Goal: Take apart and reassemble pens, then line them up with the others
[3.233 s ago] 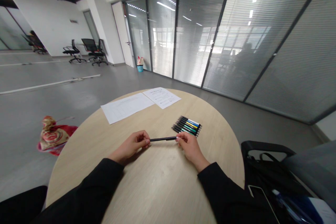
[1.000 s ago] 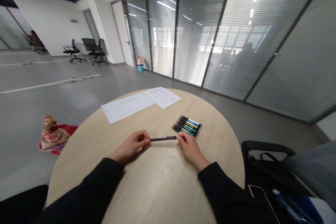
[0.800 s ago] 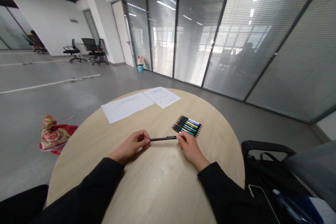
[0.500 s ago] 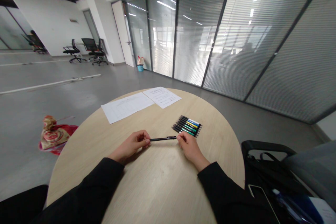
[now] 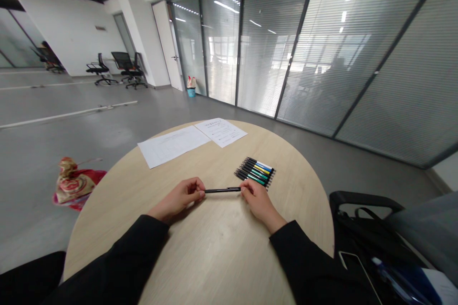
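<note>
A black pen [image 5: 222, 190] lies level between my two hands, just above or on the wooden table. My left hand [image 5: 186, 196] pinches one end of it between thumb and fingers. At the opposite end, the clip end, the fingertips of my right hand [image 5: 255, 198] are closed on the pen. Just beyond my right hand, a row of pens [image 5: 255, 171] lies side by side on the tabletop, black with white, blue, yellow and green parts. My right hand partly covers the nearest of them.
Two printed sheets [image 5: 173, 145] lie at the far side of the round table [image 5: 214, 257]. To the right is a black chair [image 5: 365, 198] with a phone [image 5: 356, 267] and a bottle on it. A red and gold bag [image 5: 73, 181] rests on the floor at left.
The pen has turned slightly about its length, so its clip shows differently. Both hands stay in nearly the same place, and the row of pens is unchanged.
</note>
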A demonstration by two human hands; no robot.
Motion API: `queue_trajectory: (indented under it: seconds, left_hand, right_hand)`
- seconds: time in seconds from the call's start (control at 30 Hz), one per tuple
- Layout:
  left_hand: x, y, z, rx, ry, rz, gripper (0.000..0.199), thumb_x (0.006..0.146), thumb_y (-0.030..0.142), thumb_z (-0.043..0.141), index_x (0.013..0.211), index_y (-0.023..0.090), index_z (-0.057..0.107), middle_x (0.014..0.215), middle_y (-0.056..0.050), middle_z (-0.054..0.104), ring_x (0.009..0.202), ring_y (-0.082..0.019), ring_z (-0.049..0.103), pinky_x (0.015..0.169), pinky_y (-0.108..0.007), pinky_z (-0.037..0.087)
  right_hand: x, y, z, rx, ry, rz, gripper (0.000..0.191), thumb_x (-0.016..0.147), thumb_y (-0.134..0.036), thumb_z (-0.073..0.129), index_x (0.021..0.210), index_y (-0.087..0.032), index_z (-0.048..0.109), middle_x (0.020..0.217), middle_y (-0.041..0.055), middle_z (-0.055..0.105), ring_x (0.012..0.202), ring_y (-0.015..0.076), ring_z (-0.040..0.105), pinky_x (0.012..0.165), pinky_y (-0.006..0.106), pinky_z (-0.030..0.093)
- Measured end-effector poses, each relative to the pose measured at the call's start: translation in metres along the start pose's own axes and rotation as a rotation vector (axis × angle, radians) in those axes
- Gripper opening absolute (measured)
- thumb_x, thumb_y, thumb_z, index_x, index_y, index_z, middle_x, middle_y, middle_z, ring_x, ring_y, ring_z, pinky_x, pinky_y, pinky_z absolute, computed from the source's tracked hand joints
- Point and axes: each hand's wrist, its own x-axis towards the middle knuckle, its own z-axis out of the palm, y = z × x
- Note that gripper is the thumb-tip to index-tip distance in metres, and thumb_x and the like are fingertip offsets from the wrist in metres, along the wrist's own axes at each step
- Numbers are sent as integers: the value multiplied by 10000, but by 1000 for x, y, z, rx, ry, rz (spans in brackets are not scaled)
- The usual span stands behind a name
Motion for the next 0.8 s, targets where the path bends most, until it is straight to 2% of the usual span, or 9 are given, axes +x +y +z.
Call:
queue_trajectory:
  seconds: [0.13, 0.37, 0.8]
  left_hand:
    - [0, -1, 1, 4, -12, 6, 266, 811, 399, 698, 828, 171, 564, 670, 19, 579, 596, -109, 479, 552, -237, 322]
    - [1, -2, 2, -7, -22, -16, 274, 786, 384, 725, 856, 175, 562, 658, 61, 489, 545, -81, 394, 497, -216, 250]
    - [0, 0, 1, 20, 12, -40, 244, 792, 387, 715, 813, 165, 618, 676, 4, 622, 609, -125, 531, 581, -251, 365]
  right_hand:
    - [0, 1, 0, -14, -37, 7, 230, 878, -269, 528, 964, -179, 722, 768, 20, 674, 683, 164, 576, 643, 267, 418]
    - [-1, -3, 0, -75, -84, -39, 186, 867, -272, 577, 889, -175, 733, 739, 16, 655, 675, 158, 553, 631, 258, 391]
    - [-2, -4, -2, -95, -90, -46, 163, 887, -263, 579, 885, -181, 721, 773, 18, 671, 721, 170, 573, 676, 267, 396]
